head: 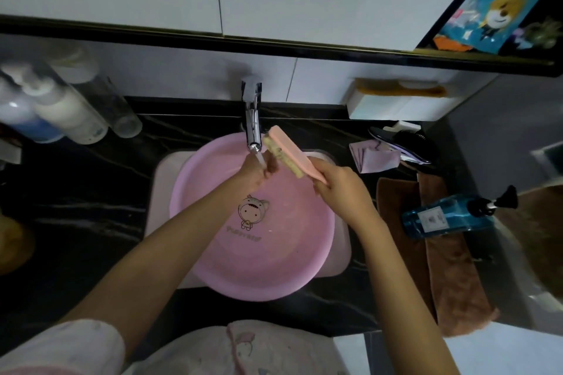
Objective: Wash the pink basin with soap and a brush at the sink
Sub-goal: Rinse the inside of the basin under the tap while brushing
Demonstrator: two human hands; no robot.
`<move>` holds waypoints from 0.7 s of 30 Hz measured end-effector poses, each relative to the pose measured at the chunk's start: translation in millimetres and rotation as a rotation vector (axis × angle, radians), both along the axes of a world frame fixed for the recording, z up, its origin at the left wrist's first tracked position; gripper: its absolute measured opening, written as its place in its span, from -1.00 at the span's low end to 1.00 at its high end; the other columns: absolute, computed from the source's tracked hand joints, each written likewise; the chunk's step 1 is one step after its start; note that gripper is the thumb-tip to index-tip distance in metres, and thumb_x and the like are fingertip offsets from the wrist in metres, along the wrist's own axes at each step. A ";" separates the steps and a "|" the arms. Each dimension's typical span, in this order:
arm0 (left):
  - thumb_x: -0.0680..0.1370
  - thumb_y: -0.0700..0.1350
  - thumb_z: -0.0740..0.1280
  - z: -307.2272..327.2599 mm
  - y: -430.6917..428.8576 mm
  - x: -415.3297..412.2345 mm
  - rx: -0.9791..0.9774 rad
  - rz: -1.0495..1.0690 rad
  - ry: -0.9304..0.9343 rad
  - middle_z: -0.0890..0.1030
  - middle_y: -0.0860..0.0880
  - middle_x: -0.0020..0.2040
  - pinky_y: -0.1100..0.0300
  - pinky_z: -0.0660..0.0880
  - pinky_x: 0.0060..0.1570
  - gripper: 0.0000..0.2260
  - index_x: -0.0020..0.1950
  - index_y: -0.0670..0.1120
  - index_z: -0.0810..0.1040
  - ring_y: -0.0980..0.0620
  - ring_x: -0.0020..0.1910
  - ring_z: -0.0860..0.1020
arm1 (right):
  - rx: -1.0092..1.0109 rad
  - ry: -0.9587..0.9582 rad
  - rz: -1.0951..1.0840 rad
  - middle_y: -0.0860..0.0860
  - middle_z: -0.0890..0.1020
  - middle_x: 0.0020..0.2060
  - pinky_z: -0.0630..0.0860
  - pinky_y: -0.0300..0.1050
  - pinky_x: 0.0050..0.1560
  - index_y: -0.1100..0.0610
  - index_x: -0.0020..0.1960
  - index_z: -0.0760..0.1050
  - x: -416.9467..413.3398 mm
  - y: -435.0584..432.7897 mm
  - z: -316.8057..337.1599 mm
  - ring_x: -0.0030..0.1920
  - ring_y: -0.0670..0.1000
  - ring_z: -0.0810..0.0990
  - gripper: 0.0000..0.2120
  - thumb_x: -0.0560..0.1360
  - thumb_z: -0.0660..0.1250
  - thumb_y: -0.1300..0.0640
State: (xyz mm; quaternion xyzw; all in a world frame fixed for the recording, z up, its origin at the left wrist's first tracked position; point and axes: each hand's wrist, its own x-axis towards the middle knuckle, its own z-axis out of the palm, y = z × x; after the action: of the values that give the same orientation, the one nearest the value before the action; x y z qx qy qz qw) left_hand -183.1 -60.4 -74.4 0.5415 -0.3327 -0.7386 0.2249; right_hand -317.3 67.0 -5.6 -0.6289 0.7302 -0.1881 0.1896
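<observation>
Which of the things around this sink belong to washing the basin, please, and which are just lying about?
For the job:
- pink basin in the sink
- brush, held by the right hand
- running tap, with the left hand under it
- blue pump bottle, probably the soap

Lying about:
- white bottles
- hairbrush
- lilac pouch
- brown towel

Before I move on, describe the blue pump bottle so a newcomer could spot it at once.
Start at the pink basin in the sink and look right across the black counter to the brown towel. The bottle sits there: clear blue, white label, black pump head pointing away from the basin. The other bottles, far left, are white or colourless.
</observation>
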 end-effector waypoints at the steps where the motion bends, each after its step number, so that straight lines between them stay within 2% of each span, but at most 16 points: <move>1: 0.64 -0.15 0.11 0.8 -0.2 1.1 0.006 -0.001 0.021 0.43 -0.01 -0.44 0.34 0.26 -0.63 -0.74 -0.23 -0.12 0.41 0.17 -0.60 0.39 | 0.008 -0.001 0.002 -0.01 0.66 -0.07 0.58 0.06 -0.13 -0.07 0.35 0.43 -1.5 -1.9 1.8 -0.14 0.02 0.62 -0.59 0.52 0.25 0.16; 3: 0.65 -0.08 0.10 -0.1 0.7 2.5 -0.071 -0.090 -0.081 0.41 -0.02 -0.45 0.32 0.28 -0.64 -0.72 -0.23 -0.12 0.40 0.14 -0.59 0.38 | 0.049 -0.005 0.016 -0.01 0.66 0.01 0.58 0.00 -0.09 -0.04 0.38 0.40 -4.4 -3.3 4.0 -0.08 0.01 0.62 -0.58 0.53 0.26 0.13; 6: 0.62 -0.02 0.13 -4.5 7.6 11.3 -0.405 -0.432 -0.508 0.44 -0.06 -0.38 0.16 0.43 -0.42 -0.70 -0.26 -0.11 0.41 0.04 -0.45 0.43 | 0.169 -0.024 0.033 0.03 0.63 0.08 0.53 -0.10 -0.08 -0.02 0.45 0.29 -8.4 1.6 1.3 -0.07 -0.01 0.59 -0.51 0.53 0.24 0.11; 8: 0.59 -0.05 0.11 3.0 17.0 24.7 -0.611 -0.731 -0.843 0.36 0.00 -0.42 0.16 0.32 -0.35 -0.70 -0.33 -0.08 0.34 0.04 -0.43 0.35 | 0.272 0.033 0.049 0.07 0.57 0.15 0.52 -0.05 -0.01 -0.02 0.50 0.18 -11.5 6.4 -5.4 0.02 0.06 0.58 -0.46 0.54 0.19 0.11; 10: 0.54 -0.08 0.18 11.2 23.0 44.2 -0.806 -0.958 -1.038 0.41 0.01 -0.32 0.09 0.32 -0.10 -0.86 -0.21 -0.07 0.41 0.02 -0.29 0.38 | 0.375 0.113 0.101 0.09 0.52 0.15 0.53 -0.01 0.01 -0.03 0.54 0.07 -14.2 9.5 -16.9 0.02 0.08 0.56 -0.46 0.59 0.12 0.12; 11: 0.52 -0.08 0.22 15.5 26.4 56.5 -0.867 -1.010 -1.084 0.48 0.00 -0.18 0.02 0.28 0.10 -0.91 -0.06 -0.07 0.47 -0.01 -0.12 0.44 | 0.426 0.145 0.136 0.10 0.51 0.13 0.54 0.00 0.00 -0.03 0.54 0.04 -15.4 9.6 -24.2 -0.01 0.08 0.56 -0.48 0.61 0.08 0.13; 12: 0.50 -0.08 0.26 12.2 28.2 69.8 -0.914 -0.995 -1.130 0.52 -0.02 0.02 -0.03 0.17 0.26 -0.82 0.09 -0.06 0.48 -0.05 0.10 0.43 | 0.468 0.159 0.141 0.11 0.51 0.12 0.54 0.01 0.01 -0.02 0.53 0.07 -16.9 8.7 -30.2 -0.01 0.09 0.56 -0.53 0.63 0.04 0.11; 13: 0.49 -0.12 0.28 10.7 31.7 84.0 -0.955 -0.933 -1.171 0.47 -0.07 0.23 -0.05 0.06 0.35 -0.70 0.22 -0.06 0.46 -0.08 0.29 0.35 | 0.502 0.173 0.131 0.12 0.52 0.14 0.54 0.03 0.05 -0.02 0.50 0.14 -18.5 8.1 -35.9 0.02 0.12 0.57 -0.57 0.65 0.02 0.08; 15: 0.44 -0.23 0.32 9.3 38.5 109.0 -1.027 -0.689 -1.243 0.26 -0.20 0.44 -0.07 -0.01 0.40 -0.50 0.37 -0.11 0.35 -0.18 0.44 0.18 | 0.499 0.262 0.134 0.13 0.52 0.17 0.52 0.04 0.10 -0.03 0.46 0.22 -22.7 4.7 -44.1 0.08 0.15 0.56 -0.62 0.66 0.00 0.01; 17: 0.40 -0.30 0.32 14.7 43.6 129.5 -0.946 -0.457 -1.261 0.19 -0.29 0.44 -0.14 0.16 0.32 -0.39 0.44 -0.15 0.24 -0.30 0.38 0.23 | 0.435 0.372 0.152 0.11 0.54 0.13 0.51 -0.02 0.06 0.00 0.41 0.29 -26.8 -1.7 -50.1 0.06 0.13 0.57 -0.63 0.66 -0.02 -0.05; 19: 0.43 -0.31 0.27 17.9 46.6 143.7 -0.781 -0.327 -1.151 0.32 -0.29 0.33 -0.09 0.39 0.05 -0.43 0.42 -0.15 0.22 -0.31 0.17 0.42 | 0.434 0.396 0.121 0.08 0.56 0.04 0.49 -0.07 0.01 0.05 0.28 0.40 -27.5 -8.5 -55.1 0.02 0.11 0.58 -0.63 0.64 -0.01 -0.10; 21: 0.45 -0.31 0.24 23.1 47.9 152.5 -0.746 -0.317 -1.042 0.49 -0.26 0.15 0.06 0.40 -0.16 -0.53 0.35 -0.15 0.30 -0.26 0.02 0.51 | 0.529 0.419 0.120 0.05 0.57 -0.03 0.51 -0.06 0.04 0.10 0.17 0.47 -24.3 -11.7 -62.9 -0.03 0.09 0.59 -0.68 0.63 0.08 -0.07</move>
State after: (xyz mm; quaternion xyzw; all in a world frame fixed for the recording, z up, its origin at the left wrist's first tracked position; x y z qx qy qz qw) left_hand -30.6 -12.5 -51.3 0.6581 -0.7074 -0.2393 0.0955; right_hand -341.6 55.3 -68.6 -0.6248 0.7385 0.1525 0.2027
